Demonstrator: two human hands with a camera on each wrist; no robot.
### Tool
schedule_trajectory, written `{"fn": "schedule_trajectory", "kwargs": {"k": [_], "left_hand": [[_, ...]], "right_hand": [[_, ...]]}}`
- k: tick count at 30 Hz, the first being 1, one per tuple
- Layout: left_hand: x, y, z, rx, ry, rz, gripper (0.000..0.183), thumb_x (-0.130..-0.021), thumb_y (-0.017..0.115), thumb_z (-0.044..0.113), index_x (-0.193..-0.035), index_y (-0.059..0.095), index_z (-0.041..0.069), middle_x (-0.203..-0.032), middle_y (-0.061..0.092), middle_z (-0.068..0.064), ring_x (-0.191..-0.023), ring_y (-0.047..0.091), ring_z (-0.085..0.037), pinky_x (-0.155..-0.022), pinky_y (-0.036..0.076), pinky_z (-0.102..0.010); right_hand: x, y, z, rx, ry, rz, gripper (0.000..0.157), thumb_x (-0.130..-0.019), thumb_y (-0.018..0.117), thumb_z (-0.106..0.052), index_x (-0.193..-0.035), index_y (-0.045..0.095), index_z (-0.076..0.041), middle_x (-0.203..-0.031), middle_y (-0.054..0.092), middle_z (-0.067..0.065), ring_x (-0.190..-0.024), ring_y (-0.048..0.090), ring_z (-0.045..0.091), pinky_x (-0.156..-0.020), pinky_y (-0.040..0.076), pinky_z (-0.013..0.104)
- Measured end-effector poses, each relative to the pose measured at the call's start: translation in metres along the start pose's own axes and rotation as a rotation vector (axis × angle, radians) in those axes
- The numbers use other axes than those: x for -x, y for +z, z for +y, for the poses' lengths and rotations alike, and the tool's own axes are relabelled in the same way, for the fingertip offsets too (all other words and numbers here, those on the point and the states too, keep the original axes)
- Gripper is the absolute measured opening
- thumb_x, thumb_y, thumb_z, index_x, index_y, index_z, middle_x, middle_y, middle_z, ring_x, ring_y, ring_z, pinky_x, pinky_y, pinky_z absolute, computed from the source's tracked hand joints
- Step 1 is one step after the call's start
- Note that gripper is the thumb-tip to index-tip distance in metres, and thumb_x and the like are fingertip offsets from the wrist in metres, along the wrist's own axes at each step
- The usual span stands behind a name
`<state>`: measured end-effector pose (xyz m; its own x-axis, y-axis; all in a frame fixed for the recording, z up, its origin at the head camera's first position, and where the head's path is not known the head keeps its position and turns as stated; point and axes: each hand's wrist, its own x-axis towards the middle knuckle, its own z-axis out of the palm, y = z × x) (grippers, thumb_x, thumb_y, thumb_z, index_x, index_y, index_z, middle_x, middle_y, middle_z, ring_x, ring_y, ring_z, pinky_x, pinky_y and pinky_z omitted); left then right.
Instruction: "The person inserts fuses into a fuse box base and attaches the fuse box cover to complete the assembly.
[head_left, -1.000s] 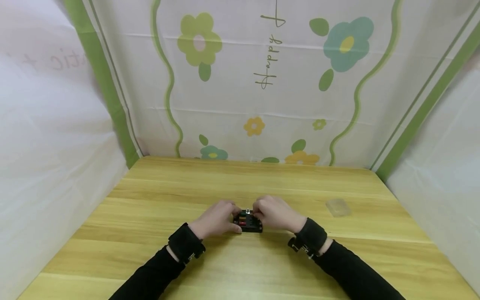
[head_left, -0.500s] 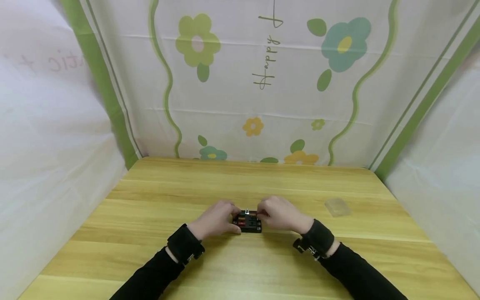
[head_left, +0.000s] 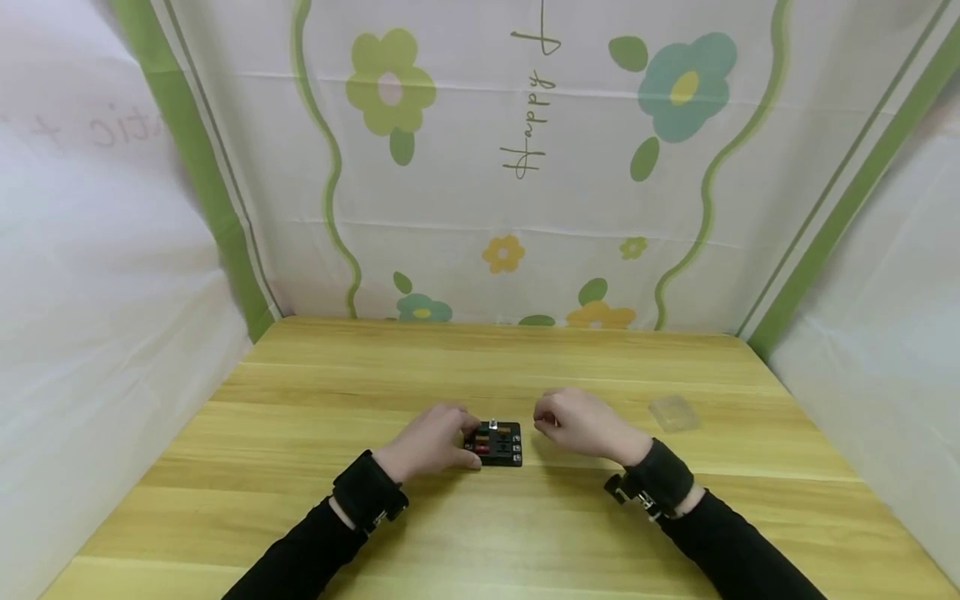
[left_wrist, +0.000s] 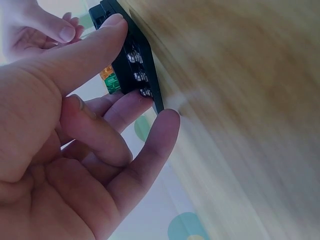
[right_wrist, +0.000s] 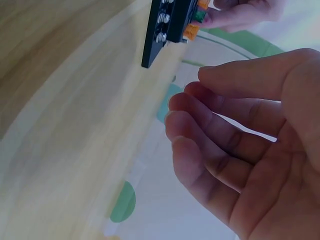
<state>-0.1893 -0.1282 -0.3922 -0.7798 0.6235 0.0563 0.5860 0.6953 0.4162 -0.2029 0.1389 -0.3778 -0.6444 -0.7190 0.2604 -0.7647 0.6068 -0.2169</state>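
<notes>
The left hand (head_left: 429, 442) grips one black fuse box (head_left: 498, 457) mid-desk (head_left: 375, 367); its fuses (head_left: 482, 448) are too small to count. Just right, the right hand (head_left: 588, 423) holds nothing, fingers loosely bent. Farther right lies one clear square piece (head_left: 675, 413). Fuse work seems in hand; the next move calls for a steady box.

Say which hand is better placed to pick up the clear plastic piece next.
The right hand, I'd judge: it appears empty, apart from the black fuse block, and nearer the clear plastic piece. The left hand holds the black fuse block at one end, so seems better suited to steadying it.
</notes>
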Motion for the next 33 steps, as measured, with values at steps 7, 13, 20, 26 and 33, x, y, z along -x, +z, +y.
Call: {"fn": "schedule_trajectory", "kwargs": {"k": [7, 13, 20, 26, 33], "left_hand": [[0.001, 0.001, 0.0, 0.002, -0.017, 0.006, 0.057, -0.076, 0.079, 0.034, -0.121, 0.064, 0.003, -0.105, 0.062, -0.002, -0.095, 0.057, -0.015, -0.079, 0.044, -0.026], [0.002, 0.0, 0.001, -0.001, -0.021, 0.005, 0.058, -0.076, 0.079, 0.035, -0.121, 0.063, 0.003, -0.107, 0.062, -0.003, -0.096, 0.058, -0.016, -0.08, 0.044, -0.027], [-0.001, 0.0, 0.0, -0.002, -0.014, 0.001, 0.058, -0.076, 0.079, 0.035, -0.122, 0.063, 0.003, -0.107, 0.062, -0.003, -0.094, 0.058, -0.015, -0.078, 0.044, -0.025], [-0.002, -0.001, 0.0, -0.008, -0.01, -0.003, 0.053, -0.076, 0.079, 0.033, -0.119, 0.065, 0.005, -0.101, 0.061, -0.001, -0.082, 0.053, -0.012, -0.07, 0.041, -0.024], [-0.002, -0.001, 0.001, -0.006, -0.005, -0.003, 0.054, -0.076, 0.079, 0.033, -0.119, 0.065, 0.004, -0.1, 0.06, -0.001, -0.084, 0.054, -0.014, -0.071, 0.042, -0.025]], "right_hand": [[0.007, -0.01, 0.006, -0.009, 0.007, 0.001, 0.006, -0.088, 0.064, -0.009, -0.086, 0.068, -0.013, -0.078, 0.057, -0.01, -0.066, 0.05, 0.002, -0.061, 0.042, 0.022], [0.018, -0.02, 0.014, -0.035, 0.069, -0.029, 0.007, -0.089, 0.064, -0.01, -0.087, 0.068, -0.014, -0.078, 0.056, -0.011, -0.065, 0.048, 0.003, -0.06, 0.041, 0.023], [0.036, -0.031, 0.03, -0.041, 0.105, -0.042, 0.009, -0.09, 0.064, -0.01, -0.09, 0.067, -0.018, -0.08, 0.056, -0.011, -0.067, 0.049, 0.002, -0.062, 0.042, 0.025], [0.046, -0.037, 0.039, -0.06, 0.106, -0.057, 0.01, -0.09, 0.063, -0.009, -0.088, 0.068, -0.018, -0.079, 0.056, -0.011, -0.067, 0.05, 0.002, -0.062, 0.043, 0.025], [0.056, -0.041, 0.044, -0.036, 0.104, -0.097, 0.007, -0.088, 0.065, -0.008, -0.089, 0.07, -0.013, -0.081, 0.058, -0.01, -0.069, 0.052, 0.002, -0.065, 0.045, 0.026]]}}
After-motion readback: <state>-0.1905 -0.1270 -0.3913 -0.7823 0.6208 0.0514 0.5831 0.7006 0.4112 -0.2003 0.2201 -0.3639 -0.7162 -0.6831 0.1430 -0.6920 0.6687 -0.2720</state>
